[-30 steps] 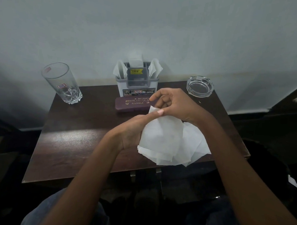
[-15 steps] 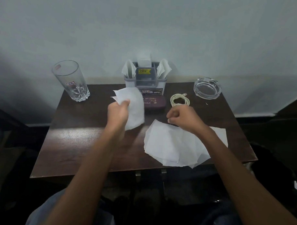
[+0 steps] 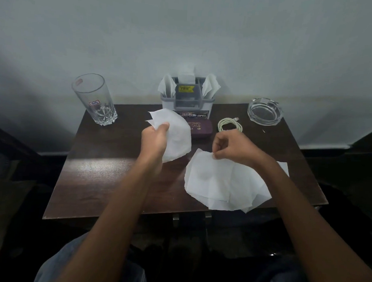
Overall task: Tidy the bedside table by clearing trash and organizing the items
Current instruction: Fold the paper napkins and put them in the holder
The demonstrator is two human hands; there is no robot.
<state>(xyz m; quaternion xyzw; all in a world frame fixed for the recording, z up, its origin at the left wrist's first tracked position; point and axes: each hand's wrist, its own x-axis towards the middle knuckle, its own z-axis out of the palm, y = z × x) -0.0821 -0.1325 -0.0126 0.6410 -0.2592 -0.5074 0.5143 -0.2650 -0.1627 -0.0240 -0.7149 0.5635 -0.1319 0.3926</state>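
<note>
My left hand holds one white tissue up above the middle of the dark wooden table. A loose pile of white tissues lies on the table's right front part. My right hand pinches the far edge of the top sheet of that pile. Behind my hands stands a grey organizer with white tissues stuck in its two sides. A maroon glasses case lies in front of the organizer, partly hidden by the held tissue.
A tall drinking glass stands at the back left corner. A coiled white cable lies right of the case, and a glass ashtray sits at the back right. A pale wall rises right behind the table. My knees are under the front edge.
My left hand has lifted one tissue off the pile and carried it left and away. My right hand has dropped onto the pile and now pinches its top edge.
</note>
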